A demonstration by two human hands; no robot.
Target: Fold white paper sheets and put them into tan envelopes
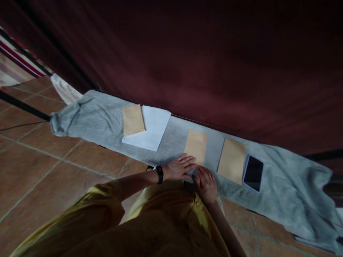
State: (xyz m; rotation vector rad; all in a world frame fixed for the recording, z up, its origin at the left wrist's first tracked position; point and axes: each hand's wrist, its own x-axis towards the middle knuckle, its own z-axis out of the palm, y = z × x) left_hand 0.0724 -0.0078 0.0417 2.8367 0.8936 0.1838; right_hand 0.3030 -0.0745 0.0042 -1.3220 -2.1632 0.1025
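Note:
My left hand (180,167) lies flat with fingers stretched out, its fingertips touching the near end of a brown envelope (196,145) on the grey cloth (93,117). A black band sits on that wrist. My right hand (206,184) rests just below the envelope's near corner, fingers extended and together on the cloth; it holds nothing that I can see. A second brown envelope (232,160) lies to the right. A third brown envelope (133,119) lies to the left on white paper sheets (152,130).
A dark phone (253,172) lies beside the right envelope. A dark red curtain (214,64) hangs behind the cloth. Brown floor tiles (40,160) spread to the left, crossed by a black bar (24,106). My yellow clothing (150,221) fills the foreground.

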